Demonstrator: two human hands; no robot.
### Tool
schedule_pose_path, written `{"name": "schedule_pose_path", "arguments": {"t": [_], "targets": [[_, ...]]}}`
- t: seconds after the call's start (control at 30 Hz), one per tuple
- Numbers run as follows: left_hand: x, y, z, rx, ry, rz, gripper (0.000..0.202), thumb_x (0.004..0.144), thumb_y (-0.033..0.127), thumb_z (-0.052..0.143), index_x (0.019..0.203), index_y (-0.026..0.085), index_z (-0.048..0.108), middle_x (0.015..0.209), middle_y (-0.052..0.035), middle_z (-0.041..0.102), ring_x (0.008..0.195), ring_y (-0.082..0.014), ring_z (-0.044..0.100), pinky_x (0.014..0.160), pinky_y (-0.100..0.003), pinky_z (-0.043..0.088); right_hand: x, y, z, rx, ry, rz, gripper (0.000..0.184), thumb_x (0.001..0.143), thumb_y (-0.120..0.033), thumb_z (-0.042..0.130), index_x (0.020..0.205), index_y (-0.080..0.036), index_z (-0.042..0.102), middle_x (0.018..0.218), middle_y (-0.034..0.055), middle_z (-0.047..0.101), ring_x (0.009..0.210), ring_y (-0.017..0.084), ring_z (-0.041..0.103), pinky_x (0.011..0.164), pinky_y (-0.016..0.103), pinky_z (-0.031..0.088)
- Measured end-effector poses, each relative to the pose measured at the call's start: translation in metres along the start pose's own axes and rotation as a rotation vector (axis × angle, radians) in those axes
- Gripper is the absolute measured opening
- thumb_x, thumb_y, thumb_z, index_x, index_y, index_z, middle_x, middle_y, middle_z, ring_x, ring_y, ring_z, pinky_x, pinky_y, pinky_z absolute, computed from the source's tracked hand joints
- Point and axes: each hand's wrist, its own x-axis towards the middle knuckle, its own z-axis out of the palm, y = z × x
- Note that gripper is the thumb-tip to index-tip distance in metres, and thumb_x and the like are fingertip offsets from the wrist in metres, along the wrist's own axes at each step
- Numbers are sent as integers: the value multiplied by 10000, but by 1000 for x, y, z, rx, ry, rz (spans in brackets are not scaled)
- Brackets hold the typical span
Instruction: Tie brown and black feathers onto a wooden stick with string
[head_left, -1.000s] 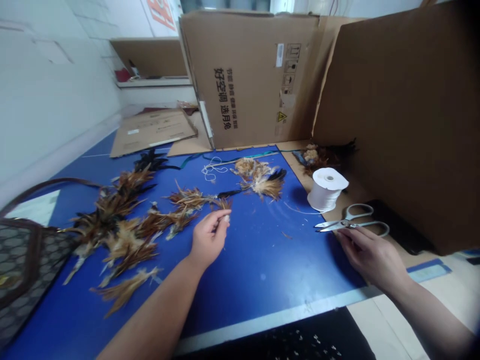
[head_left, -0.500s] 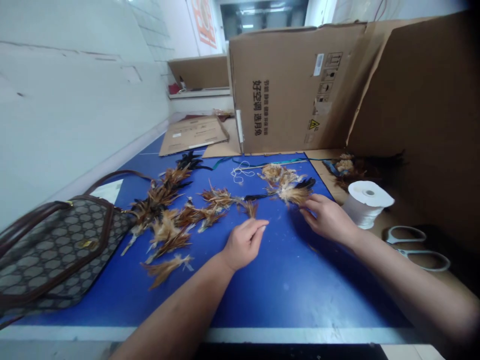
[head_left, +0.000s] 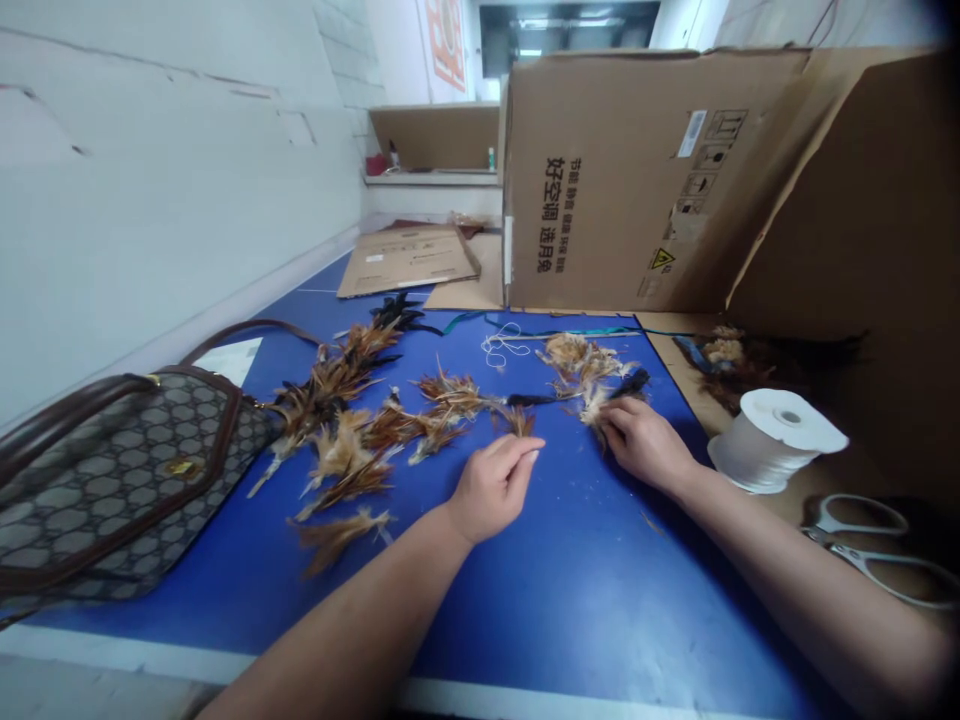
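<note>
Brown, tan and black feathers [head_left: 352, 430] lie scattered over a blue table top [head_left: 570, 580]. My left hand [head_left: 491, 487] rests mid-table with thumb and fingers pinched together at the quill end of a small brown feather [head_left: 519, 421]. My right hand [head_left: 645, 443] is curled over the near end of a tan and black feather bunch [head_left: 589, 368], fingers closed on a pale feather tuft [head_left: 595, 405]. A spool of white thread [head_left: 772, 440] stands right of that hand. Grey-handled scissors [head_left: 870, 550] lie beyond my right forearm.
A patterned handbag with brown straps [head_left: 112, 480] lies at the left. Large cardboard boxes [head_left: 622, 180] wall off the back and right. Flat cardboard [head_left: 409, 260] lies at the far end. Loose white string [head_left: 502, 345] and more feathers [head_left: 735, 355] lie near the boxes.
My right hand left the scissors, crossed left to the tan feather bunch and closed on a tuft. The view swung left, showing more of the handbag. My left hand kept its pinch.
</note>
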Motion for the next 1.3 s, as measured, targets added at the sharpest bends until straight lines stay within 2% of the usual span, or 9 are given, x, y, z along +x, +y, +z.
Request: {"name": "schedule_pose_path", "arguments": {"t": [0.2, 0.37, 0.53, 0.73, 0.87, 0.97, 1.1, 1.2, 1.3], "targets": [[-2, 3, 3, -8, -18, 8, 286, 995, 146, 552, 1245, 220, 669, 1042, -75, 736, 950, -185, 695, 867, -330, 555, -23, -1, -23, 227, 23, -82, 210, 988, -267, 571, 1050, -202, 761, 1113, 104, 743, 1014, 225, 716, 949, 344, 576], [-2, 6, 8, -24, -53, 15, 283, 1001, 153, 540, 1246, 204, 672, 992, -80, 725, 899, -182, 696, 826, -317, 551, -7, 14, -39, 29, 244, 48, 285, 991, -228, 520, 1129, -173, 764, 1212, 129, 719, 1076, 255, 698, 969, 378, 561], [-1, 4, 11, -20, -55, 29, 274, 1006, 162, 535, 1236, 203, 677, 994, -78, 723, 901, -178, 695, 818, -312, 551, 26, 36, -30, -343, 66, 114, 468, 956, -101, 450, 1352, -147, 693, 1380, 194, 629, 1218, 332, 588, 1031, 450, 485], [-2, 2, 6, 75, -38, 38, 267, 1018, 180, 511, 1233, 187, 669, 970, -84, 697, 878, -184, 676, 816, -337, 562, 37, 47, -22, -377, -6, 104, 356, 925, -104, 494, 1075, -142, 814, 1355, 181, 658, 1166, 321, 586, 1016, 428, 448], [7, 18, 8, 209, -102, 114, 285, 1021, 226, 521, 1273, 163, 638, 1161, -141, 687, 1128, -254, 643, 974, -430, 553, 30, 41, -34, -353, -3, 88, 360, 949, -136, 475, 1078, -143, 811, 1342, 164, 682, 1147, 313, 591, 1006, 429, 442], [24, 36, 21, 321, -306, 202, 398, 1020, 378, 560, 1342, 147, 602, 1401, -170, 613, 1368, -324, 524, 1132, -501, 468, 25, 36, -44, -324, -23, 67, 325, 951, -164, 501, 1064, -159, 806, 1322, 148, 704, 1152, 306, 600, 1012, 430, 436], [55, 45, 56, 361, -550, 230, 708, 954, 582, 609, 1488, 134, 481, 1584, -190, 468, 1508, -344, 391, 1238, -494, 348, 22, 30, -53, -292, -38, 69, 281, 961, -197, 520, 1055, -152, 782, 1324, 147, 704, 1181, 296, 610, 1024, 411, 428], [72, 37, 84, 358, -616, 208, 821, 927, 637, 613, 1534, 118, 424, 1645, -208, 377, 1564, -332, 296, 1284, -483, 255, 23, 27, -54, -272, -55, 72, 240, 966, -210, 526, 1011, -163, 758, 1291, 139, 716, 1180, 280, 619, 1009, 375, 427], [79, 26, 103, 355, -631, 182, 936, 885, 692, 631, 1560, 94, 381, 1648, -231, 360, 1579, -348, 250, 1299, -531, 175, 24, 25, -51, -263, -85, 96, 213, 976, -193, 497, 997, -162, 707, 1103, 142, 757, 1077, 270, 660, 948, 353, 432]]}}
